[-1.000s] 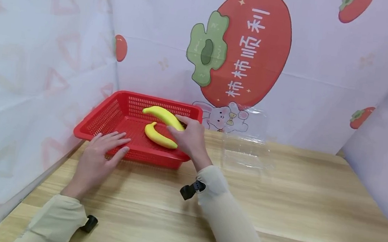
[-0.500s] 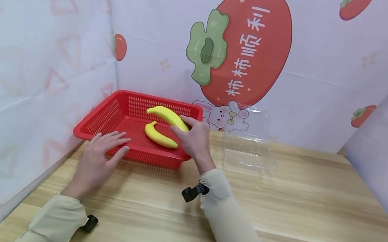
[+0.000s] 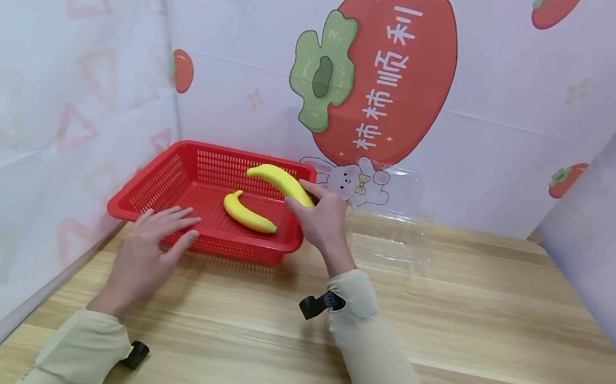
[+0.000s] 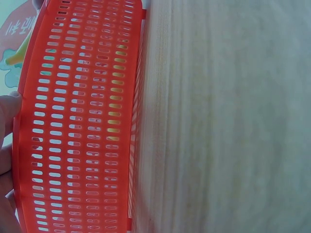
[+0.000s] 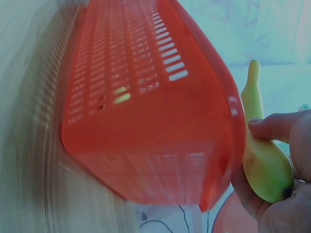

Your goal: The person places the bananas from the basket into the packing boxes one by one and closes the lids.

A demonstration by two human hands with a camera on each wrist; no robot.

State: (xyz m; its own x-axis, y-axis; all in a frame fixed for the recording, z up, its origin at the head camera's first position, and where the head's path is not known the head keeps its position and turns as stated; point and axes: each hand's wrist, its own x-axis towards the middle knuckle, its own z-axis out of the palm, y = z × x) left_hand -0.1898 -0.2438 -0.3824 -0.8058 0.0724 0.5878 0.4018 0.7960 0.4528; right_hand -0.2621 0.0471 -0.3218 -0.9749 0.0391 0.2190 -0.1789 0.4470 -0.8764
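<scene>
My right hand (image 3: 327,224) pinches a yellow banana (image 3: 280,179) between thumb and fingers, over the right end of a red perforated basket (image 3: 235,244). In the right wrist view the held banana (image 5: 265,162) shows its dark tip near the palm, just beyond the basket rim (image 5: 233,111). A second banana (image 3: 249,216) lies on the basket floor, its yellow showing through the slots in the left wrist view. My left hand (image 3: 145,253) rests at the near left rim with its fingers stretched over the edge.
A clear plastic clamshell box (image 3: 384,241) stands with its lid raised on the wooden table (image 3: 468,334), right of the basket. Behind it hangs a printed cloth (image 3: 491,161), and another cloth (image 3: 48,146) runs along the left side.
My right hand has carried the banana a little to the right and up, toward the basket's right end. The left hand stays at the rim. The head view has shifted slightly.
</scene>
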